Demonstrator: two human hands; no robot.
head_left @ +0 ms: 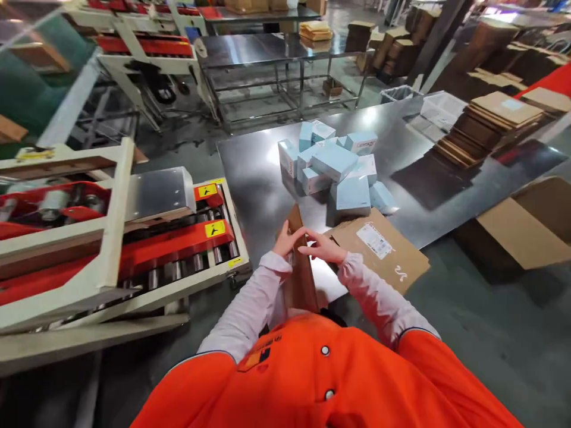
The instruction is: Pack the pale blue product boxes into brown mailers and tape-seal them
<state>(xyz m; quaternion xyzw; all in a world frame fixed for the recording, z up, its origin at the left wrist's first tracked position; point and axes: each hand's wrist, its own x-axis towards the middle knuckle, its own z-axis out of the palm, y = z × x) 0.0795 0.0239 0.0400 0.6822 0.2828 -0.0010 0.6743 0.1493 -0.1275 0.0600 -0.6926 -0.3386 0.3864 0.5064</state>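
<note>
A flattened brown cardboard box (300, 279) stands on edge against my body at the near edge of the steel table (263, 196). My left hand (288, 239) grips its upper edge from the left. My right hand (322, 247) rests on the same edge from the right, fingers stretched toward the left hand. Just beyond my hands lies a flat cardboard sheet with a white label (379, 249). Farther back on the table sits a pile of several light blue small boxes (336, 166).
A red and cream roller conveyor machine (111, 238) stands at my left. Stacks of flat cardboard (491, 125) lie at the table's right end. An open carton (521, 232) sits on the floor at right. More steel tables (276, 53) stand behind.
</note>
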